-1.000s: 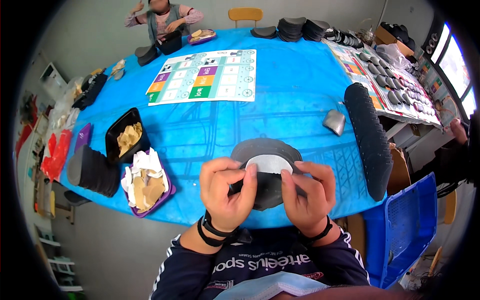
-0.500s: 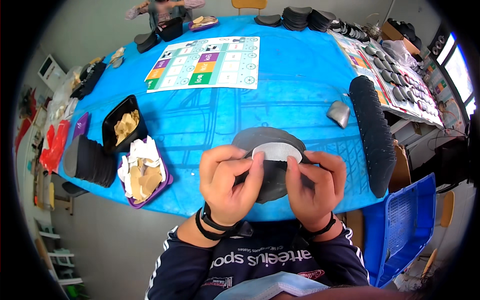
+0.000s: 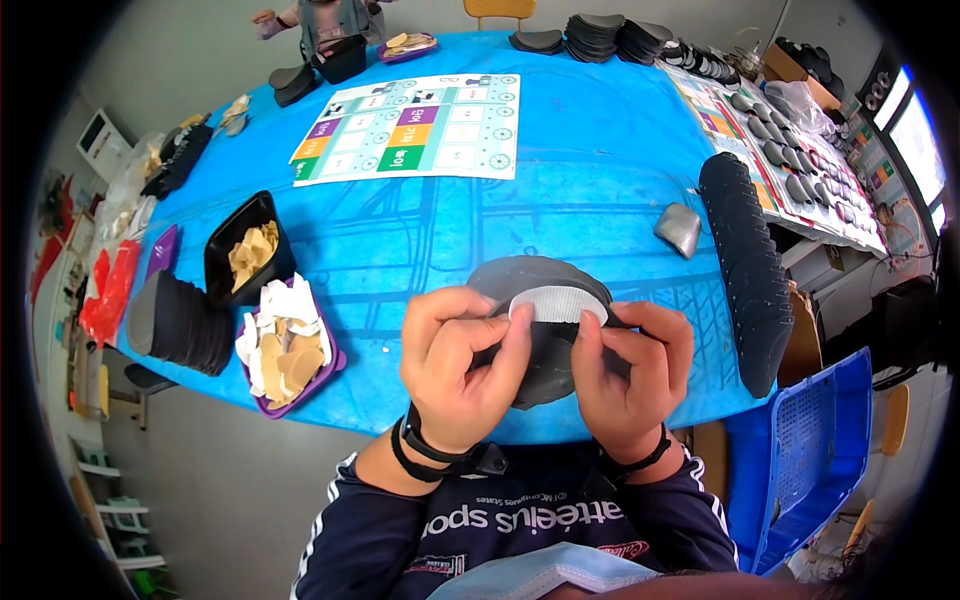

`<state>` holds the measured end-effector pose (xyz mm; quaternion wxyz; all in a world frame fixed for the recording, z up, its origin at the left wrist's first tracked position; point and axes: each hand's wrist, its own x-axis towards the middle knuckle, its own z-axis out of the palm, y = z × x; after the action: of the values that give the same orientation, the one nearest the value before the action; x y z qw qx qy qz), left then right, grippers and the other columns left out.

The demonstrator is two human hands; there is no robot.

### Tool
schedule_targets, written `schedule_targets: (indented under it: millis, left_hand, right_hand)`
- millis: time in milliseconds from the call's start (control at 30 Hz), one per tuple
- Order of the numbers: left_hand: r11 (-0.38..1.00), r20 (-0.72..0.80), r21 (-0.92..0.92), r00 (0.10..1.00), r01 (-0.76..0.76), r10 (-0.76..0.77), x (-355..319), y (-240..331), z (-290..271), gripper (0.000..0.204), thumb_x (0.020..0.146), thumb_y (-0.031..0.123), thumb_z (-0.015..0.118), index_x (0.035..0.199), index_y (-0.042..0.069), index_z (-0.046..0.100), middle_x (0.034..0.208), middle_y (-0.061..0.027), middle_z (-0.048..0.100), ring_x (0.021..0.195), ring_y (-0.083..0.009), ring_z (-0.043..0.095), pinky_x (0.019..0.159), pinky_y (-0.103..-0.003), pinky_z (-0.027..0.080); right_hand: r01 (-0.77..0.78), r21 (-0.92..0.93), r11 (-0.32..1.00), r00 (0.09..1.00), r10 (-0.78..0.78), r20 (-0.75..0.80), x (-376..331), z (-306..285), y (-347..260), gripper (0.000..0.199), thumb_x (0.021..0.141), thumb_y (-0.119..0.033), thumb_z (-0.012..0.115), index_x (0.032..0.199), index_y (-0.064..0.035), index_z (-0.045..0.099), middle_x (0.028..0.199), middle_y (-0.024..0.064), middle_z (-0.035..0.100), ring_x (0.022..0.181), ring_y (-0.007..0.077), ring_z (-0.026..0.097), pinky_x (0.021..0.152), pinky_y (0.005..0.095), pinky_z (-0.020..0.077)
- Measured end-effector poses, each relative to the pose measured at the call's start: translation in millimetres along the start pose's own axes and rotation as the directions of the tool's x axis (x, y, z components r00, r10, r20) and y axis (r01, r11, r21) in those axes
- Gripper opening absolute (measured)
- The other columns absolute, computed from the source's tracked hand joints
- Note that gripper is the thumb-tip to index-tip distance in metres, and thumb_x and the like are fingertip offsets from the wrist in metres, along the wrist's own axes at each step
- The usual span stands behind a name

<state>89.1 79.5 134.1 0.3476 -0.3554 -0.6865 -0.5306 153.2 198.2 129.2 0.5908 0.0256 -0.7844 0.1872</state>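
Both of my hands are closed on one dark, curved piece with a pale, ribbed, crescent-shaped patch (image 3: 558, 301) along its edge. My left hand (image 3: 465, 360) pinches the patch's left end between thumb and fingers. At the other end my right hand (image 3: 635, 365) grips the same edge, thumb up against the patch. Underneath, on the table near its front edge, sits a stack of dark rounded pieces (image 3: 535, 270), partly hidden by my hands.
Blue sheeting (image 3: 590, 200) covers the table. To the left are a black bin (image 3: 270, 205), a purple tray of tan and white scraps (image 3: 335, 360) and stacked black pieces (image 3: 180, 325). A long black row (image 3: 745, 270) and a grey curved piece (image 3: 678, 230) lie right. A blue crate (image 3: 800, 460) stands beside the table.
My hands stay almost where they were, with the pale patch shifted very slightly right. Across the table, another person's body and arms have moved.
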Motion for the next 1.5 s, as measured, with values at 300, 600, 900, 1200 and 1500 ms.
schedule_targets:
  millis: [300, 600, 900, 1200, 1500]
  left_hand:
    - [1.0, -0.01, 0.0, 1.0, -0.009, 0.009, -1, -1, -1, 0.021, 0.063, -0.004, 0.075, 0.07, 0.003, 0.056, 0.082, -0.0105, 0.052, 0.063, -0.0158, 0.052, 0.049, -0.024, 0.04]
    - [0.995, -0.002, -0.066, 0.998, 0.068, -0.069, -4, -2, 2, 0.023, 0.071, -0.001, 0.071, 0.08, 0.003, 0.05, 0.085, -0.01, 0.053, 0.07, -0.0128, 0.05, 0.059, -0.021, 0.04]
    - [0.836, 0.265, -0.306, 0.884, 0.456, -0.385, -3, 0, -5, 0.018, 0.082, 0.005, 0.061, 0.096, -0.002, 0.054, 0.085, -0.0099, 0.063, 0.075, -0.0115, 0.059, 0.066, -0.021, 0.045]
    - [0.886, 0.268, -0.238, 0.904, 0.397, -0.333, 1, 5, -2, 0.017, 0.08, 0.006, 0.063, 0.094, -0.003, 0.061, 0.081, -0.0129, 0.065, 0.071, -0.0146, 0.062, 0.062, -0.024, 0.048]
    - [0.884, 0.271, -0.225, 0.898, 0.41, -0.347, 0, 4, -3, 0.015, 0.082, 0.007, 0.062, 0.093, -0.003, 0.061, 0.079, -0.0129, 0.064, 0.068, -0.0158, 0.062, 0.06, -0.024, 0.047]
  right_hand:
    - [0.005, -0.01, 1.0, 1.0, -0.005, 0.007, 1, -1, -1, 0.025, 0.062, 0.004, 0.073, 0.075, -0.004, 0.054, 0.086, 0.0092, 0.056, 0.067, 0.021, 0.052, 0.053, 0.0277, 0.0413]
    - [-0.009, -0.011, 1.0, 1.0, 0.009, 0.006, 1, -1, -2, 0.025, 0.061, 0.004, 0.074, 0.074, -0.0039, 0.054, 0.085, 0.0091, 0.056, 0.067, 0.021, 0.052, 0.053, 0.0275, 0.0414]
    - [-0.022, 0.008, 1.0, 1.0, 0.022, -0.013, 0, -1, -1, 0.025, 0.061, 0.004, 0.074, 0.073, -0.0041, 0.054, 0.084, 0.0094, 0.056, 0.067, 0.0209, 0.052, 0.052, 0.0276, 0.0414]
    - [-0.048, 0.025, 0.999, 0.999, 0.048, -0.004, -1, -2, -1, 0.026, 0.061, 0.004, 0.074, 0.072, -0.0047, 0.052, 0.085, 0.0095, 0.055, 0.067, 0.0209, 0.052, 0.052, 0.0278, 0.0415]
    - [-0.063, 0.065, 0.996, 0.998, 0.062, 0.014, 2, -2, 0, 0.027, 0.061, 0.005, 0.074, 0.07, -0.0045, 0.05, 0.084, 0.0108, 0.056, 0.066, 0.0205, 0.053, 0.05, 0.027, 0.0417]
